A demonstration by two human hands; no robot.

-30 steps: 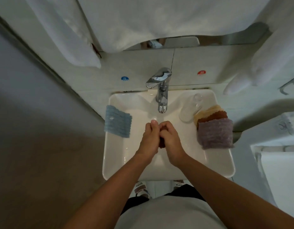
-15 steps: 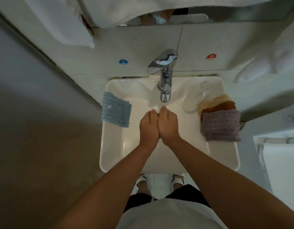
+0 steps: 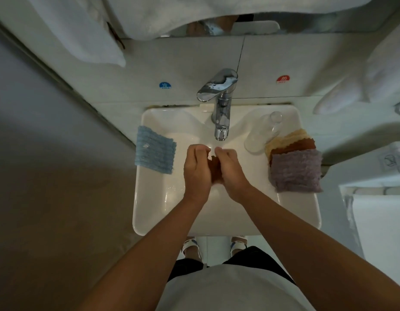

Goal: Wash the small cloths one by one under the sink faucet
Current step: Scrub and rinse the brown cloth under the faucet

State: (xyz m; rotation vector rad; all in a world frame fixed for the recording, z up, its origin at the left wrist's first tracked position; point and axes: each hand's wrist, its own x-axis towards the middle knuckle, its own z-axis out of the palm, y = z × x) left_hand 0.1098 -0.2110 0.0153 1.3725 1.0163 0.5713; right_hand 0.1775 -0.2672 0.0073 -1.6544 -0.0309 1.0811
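White tiled wall backs a white sink [image 3: 149, 221] with a chrome faucet [image 3: 221, 117] at its rear edge. Below the spout, the left hand [image 3: 197, 170] and right hand [image 3: 230, 170] are curled round a bunched brown cloth [image 3: 215, 164] between them (only a strip of it shows). A blue cloth [image 3: 154, 153] drapes over the sink's left rim. On the right rim lies a stack of cloths [image 3: 295, 167], purple on top, beside a clear glass [image 3: 261, 135].

Five small cloths [image 3: 296, 170], one faucet [image 3: 221, 108], one glass [image 3: 263, 133]
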